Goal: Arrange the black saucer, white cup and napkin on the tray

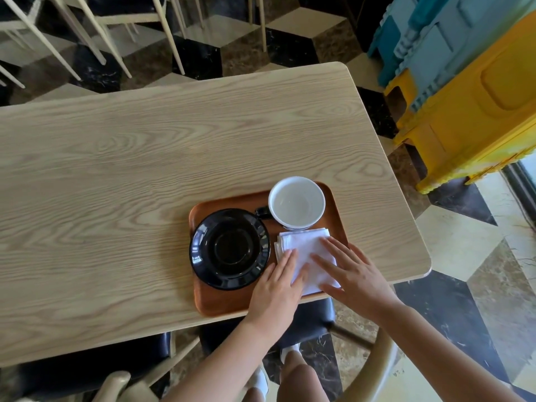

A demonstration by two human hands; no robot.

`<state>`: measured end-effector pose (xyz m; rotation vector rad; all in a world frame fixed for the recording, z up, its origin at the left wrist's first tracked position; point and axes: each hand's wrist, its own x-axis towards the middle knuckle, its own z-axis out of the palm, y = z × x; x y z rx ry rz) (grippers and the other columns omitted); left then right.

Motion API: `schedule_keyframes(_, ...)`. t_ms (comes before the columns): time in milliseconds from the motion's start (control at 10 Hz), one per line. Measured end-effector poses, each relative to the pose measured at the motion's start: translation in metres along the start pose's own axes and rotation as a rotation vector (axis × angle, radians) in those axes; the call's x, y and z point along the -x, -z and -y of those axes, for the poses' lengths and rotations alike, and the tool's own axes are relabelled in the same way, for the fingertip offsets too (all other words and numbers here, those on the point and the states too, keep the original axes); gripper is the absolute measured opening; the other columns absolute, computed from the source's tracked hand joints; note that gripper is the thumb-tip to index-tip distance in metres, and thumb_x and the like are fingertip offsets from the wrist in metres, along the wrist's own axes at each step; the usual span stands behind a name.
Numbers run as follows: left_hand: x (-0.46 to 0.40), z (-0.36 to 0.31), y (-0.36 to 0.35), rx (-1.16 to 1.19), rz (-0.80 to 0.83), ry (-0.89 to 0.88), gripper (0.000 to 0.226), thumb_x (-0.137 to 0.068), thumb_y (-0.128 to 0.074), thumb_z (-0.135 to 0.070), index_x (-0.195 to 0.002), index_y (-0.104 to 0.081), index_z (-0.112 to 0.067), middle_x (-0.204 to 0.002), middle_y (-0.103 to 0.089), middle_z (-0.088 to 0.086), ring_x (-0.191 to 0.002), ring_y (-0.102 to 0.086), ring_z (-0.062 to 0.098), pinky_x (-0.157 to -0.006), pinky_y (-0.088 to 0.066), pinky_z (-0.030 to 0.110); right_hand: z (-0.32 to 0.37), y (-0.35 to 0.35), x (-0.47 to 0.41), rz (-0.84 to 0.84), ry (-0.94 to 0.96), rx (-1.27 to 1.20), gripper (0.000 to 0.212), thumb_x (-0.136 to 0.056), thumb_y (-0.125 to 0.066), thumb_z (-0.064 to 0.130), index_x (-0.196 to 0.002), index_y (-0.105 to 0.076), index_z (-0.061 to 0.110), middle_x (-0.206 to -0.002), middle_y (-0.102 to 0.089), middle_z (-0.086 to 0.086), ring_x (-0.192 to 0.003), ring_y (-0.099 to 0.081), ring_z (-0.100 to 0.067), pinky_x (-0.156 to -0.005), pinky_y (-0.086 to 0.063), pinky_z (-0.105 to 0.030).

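A brown wooden tray (220,303) lies at the near edge of the table. On its left half rests the glossy black saucer (229,248). The white cup (296,202) with a dark handle stands upright and empty at the tray's far right corner. A folded white napkin (303,243) lies on the tray's right half, in front of the cup. My left hand (278,288) lies flat on the napkin's near left part, fingers stretched out. My right hand (353,271) presses flat on its right side, fingers spread.
The light wooden table (145,158) stretches far to the left and back. Yellow and blue plastic crates (470,91) stand stacked on the floor at the right. Dark chair seats (313,317) sit under the table's near edge, pale chair legs at the far left.
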<state>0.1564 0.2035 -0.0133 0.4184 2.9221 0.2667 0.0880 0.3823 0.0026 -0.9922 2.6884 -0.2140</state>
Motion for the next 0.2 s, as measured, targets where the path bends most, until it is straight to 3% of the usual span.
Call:
schedule_keyframes(100, -0.003, 0.002, 0.006, -0.021, 0.010, 0.032, 0.054, -0.077, -0.070, -0.034, -0.128, -0.053, -0.023, -0.139, -0.050, 0.013, -0.130, -0.043, 0.024, -0.096, -0.046, 0.034, 0.002, 0.003, -0.003, 0.017, 0.012, 0.023, 0.060, -0.076, -0.071, 0.038, -0.130, -0.050, 0.022, -0.142, -0.043, -0.017, -0.131, -0.039, -0.032, -0.101, -0.037, -0.054)
schedule_keyframes(200, 0.001, 0.002, 0.017, 0.077, 0.160, 0.013, 0.052, -0.094, -0.044, -0.028, -0.142, -0.028, -0.017, -0.155, -0.018, 0.015, -0.143, -0.012, 0.026, -0.111, -0.024, 0.039, 0.009, 0.010, -0.003, 0.189, -0.055, 0.041, 0.058, -0.091, -0.048, 0.044, -0.142, -0.027, 0.027, -0.156, -0.014, -0.007, -0.143, -0.009, -0.023, -0.115, -0.012, -0.044)
